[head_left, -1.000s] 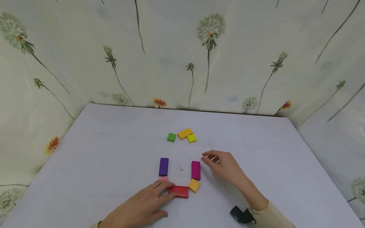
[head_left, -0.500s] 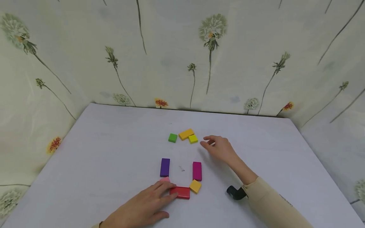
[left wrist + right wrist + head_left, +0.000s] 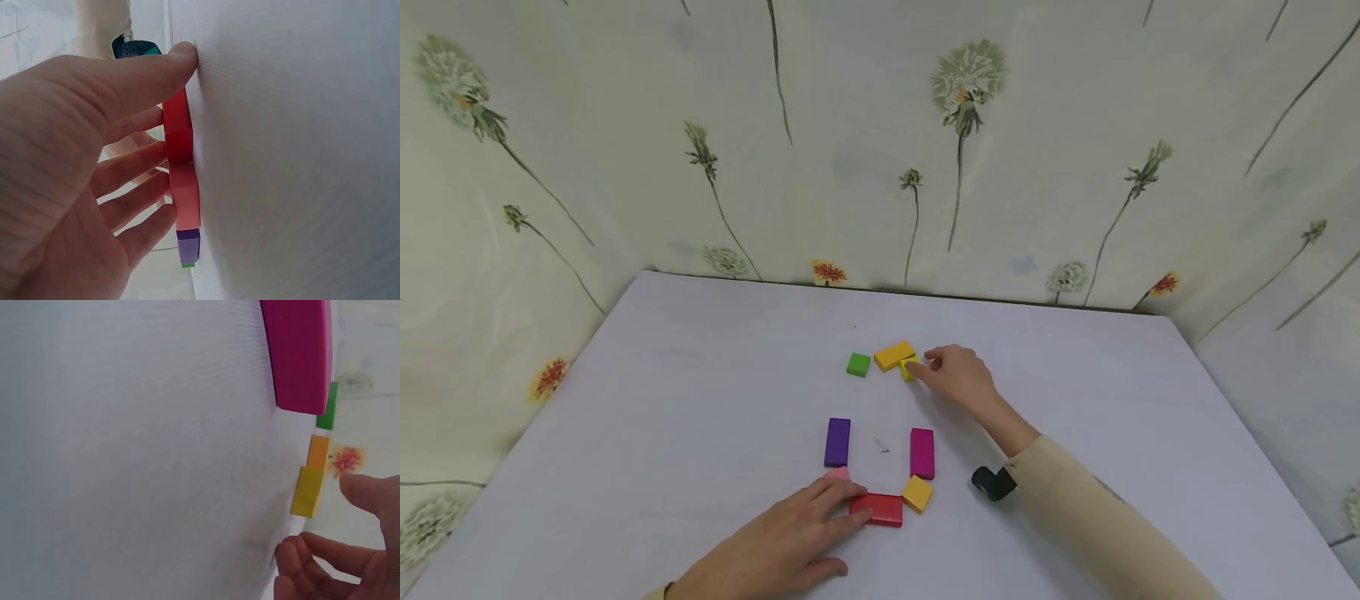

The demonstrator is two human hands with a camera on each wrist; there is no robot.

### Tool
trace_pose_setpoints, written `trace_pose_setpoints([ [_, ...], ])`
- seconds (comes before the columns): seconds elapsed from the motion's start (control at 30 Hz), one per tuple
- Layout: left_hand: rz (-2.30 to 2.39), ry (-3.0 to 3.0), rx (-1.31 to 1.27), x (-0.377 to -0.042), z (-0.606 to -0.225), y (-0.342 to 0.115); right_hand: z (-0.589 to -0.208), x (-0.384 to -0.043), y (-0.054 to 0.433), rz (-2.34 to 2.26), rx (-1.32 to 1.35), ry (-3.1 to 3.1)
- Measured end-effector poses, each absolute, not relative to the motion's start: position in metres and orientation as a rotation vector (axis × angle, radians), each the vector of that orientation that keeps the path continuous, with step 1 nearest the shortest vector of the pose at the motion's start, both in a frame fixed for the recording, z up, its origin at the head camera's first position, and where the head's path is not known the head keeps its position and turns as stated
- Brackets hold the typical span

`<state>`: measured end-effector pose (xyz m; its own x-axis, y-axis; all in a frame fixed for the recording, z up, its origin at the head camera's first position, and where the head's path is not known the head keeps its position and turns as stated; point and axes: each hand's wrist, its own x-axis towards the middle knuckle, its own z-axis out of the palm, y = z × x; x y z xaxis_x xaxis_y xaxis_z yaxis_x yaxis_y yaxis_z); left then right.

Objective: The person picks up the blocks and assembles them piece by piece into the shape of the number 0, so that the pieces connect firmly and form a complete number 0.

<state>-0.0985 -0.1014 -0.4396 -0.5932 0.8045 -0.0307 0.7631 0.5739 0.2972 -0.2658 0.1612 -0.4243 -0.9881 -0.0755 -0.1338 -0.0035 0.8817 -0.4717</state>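
My left hand [image 3: 793, 533] rests with extended fingers over the red rectangular block [image 3: 887, 511] and the pink block [image 3: 837, 472]. In the left wrist view its fingertips lie along the tops of the red block [image 3: 179, 140] and the pink block [image 3: 185, 197]. Farther up the table, my right hand [image 3: 958, 375] is at the small yellow block [image 3: 907, 374], its thumb overlapping that block in the head view. The right wrist view shows a gap between thumb and fingers beside the yellow block [image 3: 307, 492]. An orange rectangular block [image 3: 892, 356] adjoins the yellow one.
A purple block [image 3: 837, 442] stands beyond the pink one. Opposite it is a magenta block [image 3: 922, 453], with a yellow-orange square block [image 3: 917, 493] at the red block's right end. A green block [image 3: 858, 364] lies left of the orange one. A flowered cloth [image 3: 850, 208] hangs behind the table.
My right hand has moved away from beside the magenta block, up the table to the yellow block. The left hand stays on the red and pink blocks.
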Motion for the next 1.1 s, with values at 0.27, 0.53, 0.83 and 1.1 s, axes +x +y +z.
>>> trace_pose_setpoints([
  [0.27,0.414,2.63,1.333,-0.1,-0.441,-0.102,-0.426,-0.269,0.15,-0.611,-0.055,2.97],
  [0.53,0.408,2.631,1.325,-0.1,-0.442,-0.103,-0.427,-0.268,0.147,-0.624,-0.069,2.987],
  [0.83,0.392,2.635,1.337,-0.099,-0.442,-0.103,-0.428,-0.265,0.146,-0.728,-0.11,2.992],
  [1.1,0.372,2.627,1.306,-0.1,-0.44,-0.103,-0.43,-0.265,0.145,-0.816,-0.148,2.972],
])
